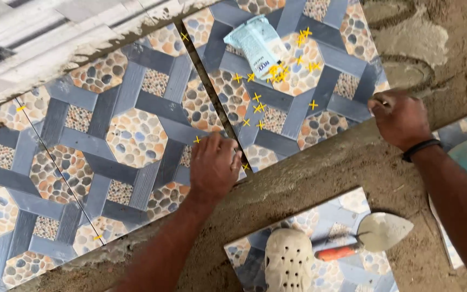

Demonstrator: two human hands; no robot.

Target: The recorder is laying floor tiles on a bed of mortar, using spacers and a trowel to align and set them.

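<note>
- Underfoot, three patterned tiles lie laid on the mortar bed [320, 178]; a fourth loose tile [352, 203] sits nearer, under a pale clog [288, 259].
- Left hand [214, 165]: fingers curled, pressing the near-left corner of the rightmost laid tile [320, 59].
- Right hand [401, 119]: fingers closed, pinching that tile's right corner.
- Yellow cross spacers [257, 97]: about twenty, most scattered on that tile.
- One pale-blue plastic bag [255, 40], rectangular, lies at its top.
- One orange-handled trowel [371, 238] rests on the loose tile.

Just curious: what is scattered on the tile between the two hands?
In the head view, small yellow cross-shaped spacers lie loose on the patterned tile between the left hand and right hand.
</note>
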